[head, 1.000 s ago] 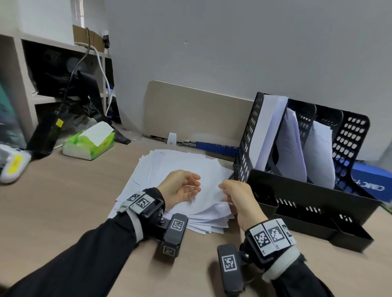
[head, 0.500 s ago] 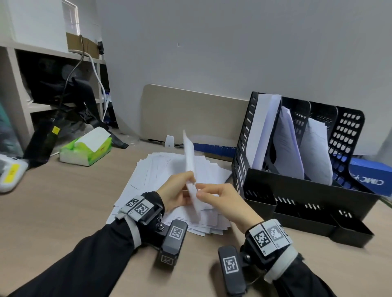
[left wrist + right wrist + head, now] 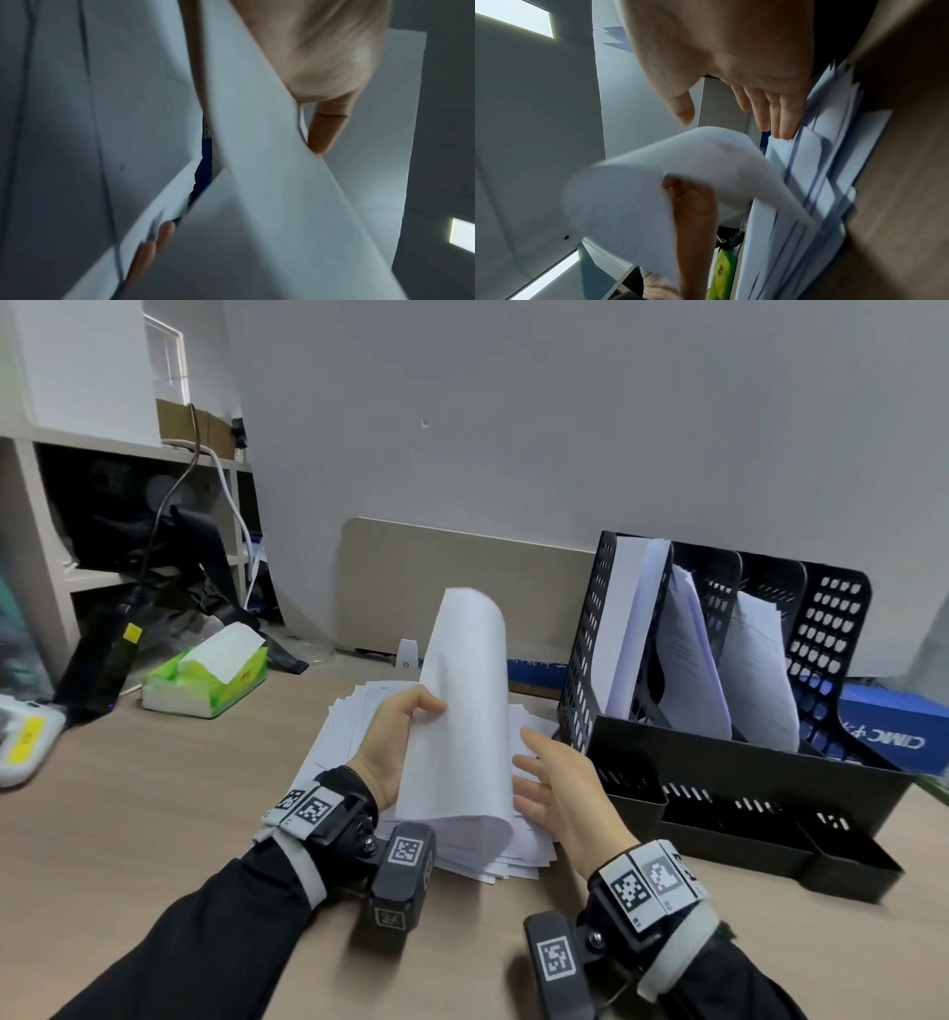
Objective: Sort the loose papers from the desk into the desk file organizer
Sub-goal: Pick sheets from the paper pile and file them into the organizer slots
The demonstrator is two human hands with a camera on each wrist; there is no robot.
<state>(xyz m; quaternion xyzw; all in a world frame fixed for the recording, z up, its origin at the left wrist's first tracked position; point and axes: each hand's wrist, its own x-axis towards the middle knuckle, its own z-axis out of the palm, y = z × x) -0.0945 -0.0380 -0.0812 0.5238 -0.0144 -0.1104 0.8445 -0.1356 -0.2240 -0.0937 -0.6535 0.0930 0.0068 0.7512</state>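
Observation:
A white sheet stands lifted and curled above the loose paper pile on the desk. My left hand grips the sheet's left edge, thumb in front; the sheet fills the left wrist view. My right hand hovers just right of the sheet with fingers straight and spread, holding nothing; its fingers reach toward the pile. The black mesh file organizer stands to the right, with papers upright in three slots.
A green tissue pack lies at the left of the wooden desk. A blue box sits behind the organizer. A beige board leans on the wall behind the pile. Shelves with cables stand far left.
The sheet pinched off the pile by both hands has risen and curled upright in my left hand. My right hand has let go and opened beside it.

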